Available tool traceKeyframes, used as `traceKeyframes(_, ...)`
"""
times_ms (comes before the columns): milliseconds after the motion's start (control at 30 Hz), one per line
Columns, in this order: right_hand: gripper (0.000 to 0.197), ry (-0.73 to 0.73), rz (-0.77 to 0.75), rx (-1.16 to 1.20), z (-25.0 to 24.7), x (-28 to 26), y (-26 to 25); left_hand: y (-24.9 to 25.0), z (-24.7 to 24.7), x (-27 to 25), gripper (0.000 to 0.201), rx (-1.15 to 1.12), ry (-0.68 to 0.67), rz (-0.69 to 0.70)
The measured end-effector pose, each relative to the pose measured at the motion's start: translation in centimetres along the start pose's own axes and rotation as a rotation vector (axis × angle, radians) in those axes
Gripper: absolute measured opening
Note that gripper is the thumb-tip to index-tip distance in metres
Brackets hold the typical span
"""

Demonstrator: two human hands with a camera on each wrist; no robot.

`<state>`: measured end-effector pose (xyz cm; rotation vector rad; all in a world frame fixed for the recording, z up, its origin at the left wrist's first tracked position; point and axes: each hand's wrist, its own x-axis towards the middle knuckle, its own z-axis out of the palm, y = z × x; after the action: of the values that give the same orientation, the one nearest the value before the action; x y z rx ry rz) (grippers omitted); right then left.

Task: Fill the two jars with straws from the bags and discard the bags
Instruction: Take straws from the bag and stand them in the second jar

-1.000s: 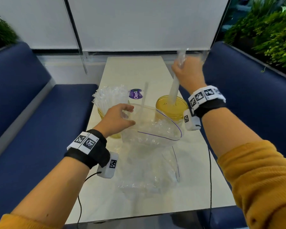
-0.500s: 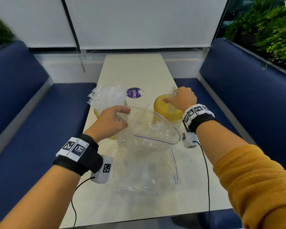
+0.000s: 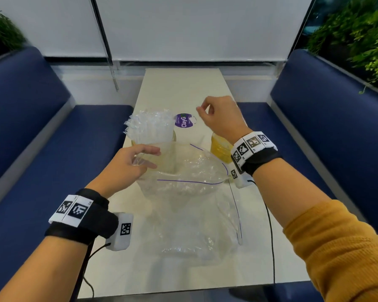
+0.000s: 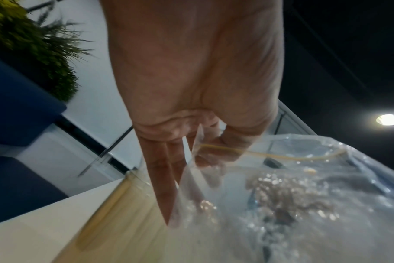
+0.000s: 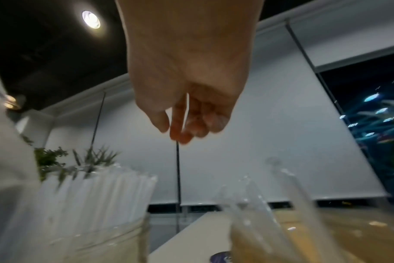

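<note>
Straws [image 3: 150, 126] in clear wrappers stand packed in the left jar [image 3: 172, 136] at the middle of the head view, just above your left hand [image 3: 127, 168]. That hand pinches the rim of an open clear bag [image 3: 183, 171] with a purple zip line, thumb on one side and fingers on the other, so the mouth gapes toward you; the left wrist view shows the film caught between thumb and fingers [image 4: 164, 178]. A second, flattened bag [image 3: 194, 225] lies on the pale tabletop [image 3: 183, 88] below it, toward the lower centre of the frame. Your right hand [image 3: 220, 118] hovers right of centre above the amber right jar [image 3: 219, 147], fingers loosely curled; in the right wrist view nothing is plainly in them, though blur makes it hard to be sure. A few clear straws lean in that jar in the lower right of the right wrist view. A purple round sticker [image 3: 183, 120] sits on the tabletop between the two jars.
</note>
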<state>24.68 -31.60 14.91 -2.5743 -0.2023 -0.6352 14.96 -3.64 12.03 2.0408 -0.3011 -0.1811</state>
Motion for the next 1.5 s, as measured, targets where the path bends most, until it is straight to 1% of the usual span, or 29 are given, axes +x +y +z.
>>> traceKeyframes(100,0.02,-0.199,0.091,0.114,2.6,0.2,-1.2,-1.6,-1.4,-1.1,0.066,-0.04,0.038,-0.002)
traceKeyframes(167,0.022,-0.314,0.15,0.117,4.5,0.2,-1.5,-2.9,-2.3,-1.7,0.069,-0.049,0.07,-0.01)
traceKeyframes(233,0.023,-0.452,0.22,0.088,6.6,0.2,-1.7,-4.0,-3.0,-2.2,0.068,-0.071,0.095,-0.028)
traceKeyframes(333,0.023,-0.651,0.27,-0.089,10.1,0.3,-1.3,-5.4,-3.9,-2.6,0.061,-0.078,0.125,-0.053)
traceKeyframes(400,0.026,-0.756,0.263,-0.197,12.1,-0.3,-0.6,-5.9,-4.1,-2.9,0.063,-0.088,0.142,-0.08)
traceKeyframes(467,0.033,-0.852,0.216,-0.272,14.4,-1.0,0.2,-6.4,-4.4,-3.0,0.063,-0.105,0.159,-0.091)
traceKeyframes(533,0.041,-0.916,0.192,-0.36,16.5,-1.9,0.9,-6.7,-4.7,-3.0,0.059,-0.122,0.172,-0.091)
traceKeyframes(600,0.047,-0.928,0.21,-0.425,18.0,-2.7,1.5,-6.8,-5.0,-3.0,0.057,-0.133,0.171,-0.093)
traceKeyframes(633,0.046,-0.91,0.202,-0.448,18.5,-2.9,1.8,-6.8,-5.1,-3.0,0.058,-0.133,0.167,-0.094)
traceKeyframes(700,0.039,-0.836,0.217,-0.426,19.0,-2.9,2.0,-6.9,-5.5,-2.9,0.06,-0.134,0.163,-0.095)
traceKeyframes(733,0.035,-0.804,0.202,-0.431,19.1,-2.9,1.9,-7.0,-5.6,-2.9,0.06,-0.133,0.16,-0.096)
traceKeyframes(767,0.033,-0.786,0.147,-0.477,19.3,-2.9,1.9,-7.0,-5.8,-2.9,0.06,-0.133,0.157,-0.097)
traceKeyframes(833,0.032,-0.794,0.063,-0.545,19.4,-3.0,1.7,-7.0,-5.9,-2.8,0.06,-0.134,0.154,-0.098)
traceKeyframes(867,0.032,-0.818,0.069,-0.545,19.1,-3.1,1.3,-7.0,-5.9,-2.8,0.059,-0.132,0.155,-0.098)
traceKeyframes(900,0.033,-0.832,0.026,-0.579,18.7,-3.3,1.0,-6.9,-5.9,-2.8,0.059,-0.132,0.155,-0.097)
traceKeyframes(967,0.049,-0.83,-0.038,-0.635,17.8,-3.5,1.0,-6.8,-5.9,-2.8,0.058,-0.137,0.15,-0.092)
traceKeyframes(1033,0.068,-0.785,-0.032,-0.615,16.8,-3.5,1.2,-6.6,-5.9,-2.8,0.057,-0.138,0.148,-0.085)
traceKeyframes(1067,0.072,-0.728,-0.045,-0.616,16.0,-3.4,1.1,-6.5,-5.8,-2.8,0.057,-0.14,0.148,-0.085)
traceKeyframes(1100,0.07,-0.655,-0.066,-0.62,15.5,-3.3,1.2,-6.3,-5.8,-2.8,0.056,-0.144,0.145,-0.084)
traceKeyframes(1167,0.063,-0.523,-0.081,-0.575,14.2,-3.1,1.3,-6.0,-5.7,-2.7,0.056,-0.151,0.133,-0.083)
traceKeyframes(1200,0.059,-0.473,-0.053,-0.529,13.5,-2.9,1.3,-5.7,-5.7,-2.6,0.058,-0.151,0.127,-0.083)
traceKeyframes(1267,0.046,-0.371,0.015,-0.391,12.0,-2.3,0.9,-5.3,-5.5,-2.5,0.061,-0.151,0.115,-0.083)
traceKeyframes(1367,0.022,-0.144,0.087,-0.172,8.9,-1.4,-0.9,-4.5,-5.2,-2.3,0.061,-0.169,0.087,-0.078)
traceKeyframes(1433,0.013,0.016,0.083,0.003,6.5,-0.9,-2.5,-3.8,-4.8,-2.2,0.056,-0.161,0.069,-0.063)
traceKeyframes(1500,0.015,0.185,0.023,0.194,3.3,-0.2,-4.6,-3.4,-4.5,-2.1,0.054,-0.15,0.054,-0.053)
